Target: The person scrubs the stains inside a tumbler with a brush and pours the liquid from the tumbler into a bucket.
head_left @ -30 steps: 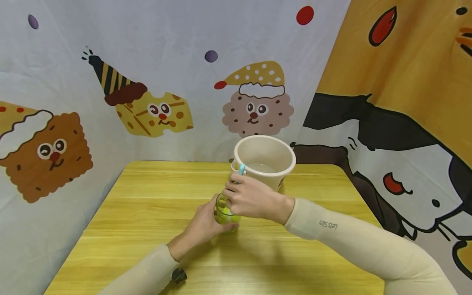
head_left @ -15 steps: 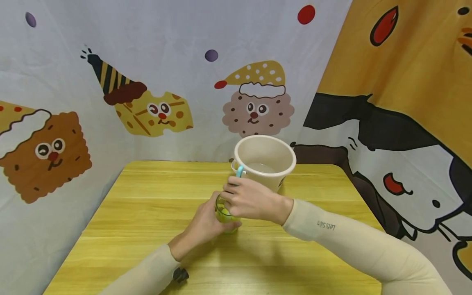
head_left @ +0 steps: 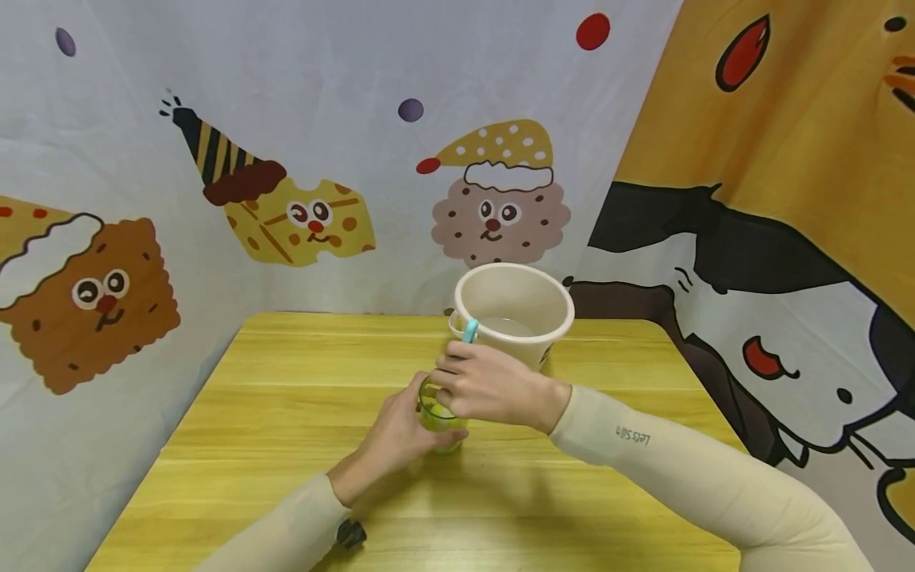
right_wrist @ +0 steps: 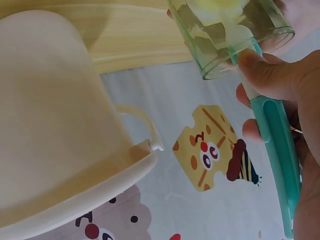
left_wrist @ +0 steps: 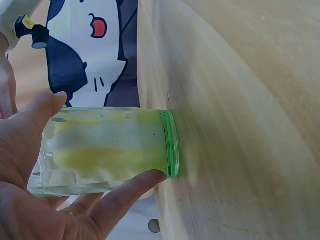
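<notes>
My left hand (head_left: 396, 425) grips a clear, green-tinted drinking glass (head_left: 445, 425) upright at the middle of the wooden table (head_left: 300, 373). The left wrist view shows the thumb and fingers around the glass, its green base close against the tabletop. My right hand (head_left: 493, 385) holds a cup brush by its teal and white handle (right_wrist: 275, 150) above the glass rim. The handle's top end (head_left: 469, 330) sticks out past the knuckles. Inside the glass is the yellow and white, sponge-like brush head (left_wrist: 100, 150), blurred through the wall.
A cream bucket (head_left: 532, 349) with a side handle stands just behind my right hand, some clear liquid seemingly at its bottom. A small dark device (head_left: 350, 534) is at my left wrist. A cartoon-print curtain (head_left: 322, 95) hangs behind the table.
The brush handle and my right hand dip slightly, then rise a little, the handle's tip shifting left and back right. The left hand and glass stay nearly in place.
</notes>
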`<state>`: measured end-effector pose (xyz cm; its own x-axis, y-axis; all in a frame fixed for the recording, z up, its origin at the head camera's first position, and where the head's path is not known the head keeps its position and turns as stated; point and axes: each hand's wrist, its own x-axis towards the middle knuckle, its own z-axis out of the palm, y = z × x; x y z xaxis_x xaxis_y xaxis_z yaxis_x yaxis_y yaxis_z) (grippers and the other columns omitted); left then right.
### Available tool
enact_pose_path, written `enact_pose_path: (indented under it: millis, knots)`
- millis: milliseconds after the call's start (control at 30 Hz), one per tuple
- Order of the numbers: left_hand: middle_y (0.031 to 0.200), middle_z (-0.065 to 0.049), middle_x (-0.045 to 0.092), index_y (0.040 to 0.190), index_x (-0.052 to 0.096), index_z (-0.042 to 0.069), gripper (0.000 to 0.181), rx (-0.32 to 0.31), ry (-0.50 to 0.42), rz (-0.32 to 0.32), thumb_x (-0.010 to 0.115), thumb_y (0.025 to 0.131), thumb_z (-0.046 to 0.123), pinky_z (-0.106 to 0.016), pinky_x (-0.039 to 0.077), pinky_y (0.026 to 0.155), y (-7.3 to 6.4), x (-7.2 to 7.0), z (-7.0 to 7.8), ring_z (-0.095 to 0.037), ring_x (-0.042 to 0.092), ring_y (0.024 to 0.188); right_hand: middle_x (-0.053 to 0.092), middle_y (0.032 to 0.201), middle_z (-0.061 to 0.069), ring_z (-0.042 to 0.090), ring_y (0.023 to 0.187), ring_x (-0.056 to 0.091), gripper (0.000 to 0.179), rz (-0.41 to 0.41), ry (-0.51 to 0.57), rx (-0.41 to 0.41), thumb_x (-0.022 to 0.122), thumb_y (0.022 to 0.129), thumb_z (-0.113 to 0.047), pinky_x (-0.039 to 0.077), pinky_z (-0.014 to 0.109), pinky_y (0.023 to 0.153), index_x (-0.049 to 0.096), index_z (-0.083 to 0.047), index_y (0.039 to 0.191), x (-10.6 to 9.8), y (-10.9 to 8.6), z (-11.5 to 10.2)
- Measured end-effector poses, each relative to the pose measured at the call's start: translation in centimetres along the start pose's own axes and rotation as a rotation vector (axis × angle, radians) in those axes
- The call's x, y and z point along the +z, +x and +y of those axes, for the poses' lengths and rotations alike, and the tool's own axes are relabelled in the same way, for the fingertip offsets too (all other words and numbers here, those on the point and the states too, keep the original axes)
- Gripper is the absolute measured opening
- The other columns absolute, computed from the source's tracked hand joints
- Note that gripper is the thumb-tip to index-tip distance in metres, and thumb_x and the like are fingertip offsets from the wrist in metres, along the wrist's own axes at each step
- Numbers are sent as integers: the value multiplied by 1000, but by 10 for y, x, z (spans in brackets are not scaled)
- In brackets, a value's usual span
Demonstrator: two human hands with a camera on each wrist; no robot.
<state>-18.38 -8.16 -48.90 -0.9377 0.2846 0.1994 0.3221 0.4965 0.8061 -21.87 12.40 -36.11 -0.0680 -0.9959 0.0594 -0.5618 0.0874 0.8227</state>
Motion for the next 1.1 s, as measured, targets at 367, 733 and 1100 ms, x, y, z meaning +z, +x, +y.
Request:
enact_pose_path:
  millis: [367, 733, 1100]
  knots:
    - [140, -4, 82, 158, 59, 16, 92, 12, 21, -9, 108, 85, 42, -31, 67, 88, 1, -2, -1, -17, 79, 114, 82, 117, -16, 12, 114, 73, 19, -53, 7, 10, 90, 100, -42, 46, 32, 109, 86, -39, 119, 2, -2, 1]
    - [135, -4, 83, 153, 60, 16, 86, 17, 4, -9, 107, 86, 42, -33, 71, 92, 1, -1, -2, -21, 82, 116, 81, 116, -15, 11, 117, 71, 15, -53, 25, 44, 90, 99, -41, 45, 33, 113, 87, -39, 113, -2, -6, 5]
    - [130, -1, 83, 151, 60, 18, 86, -18, 9, 1, 108, 84, 43, -33, 70, 92, 1, 0, -1, -16, 80, 112, 80, 119, -11, 14, 121, 71, 18, -38, 1, 79, 93, 96, -34, 46, 34, 117, 87, -37, 113, -15, -10, 15]
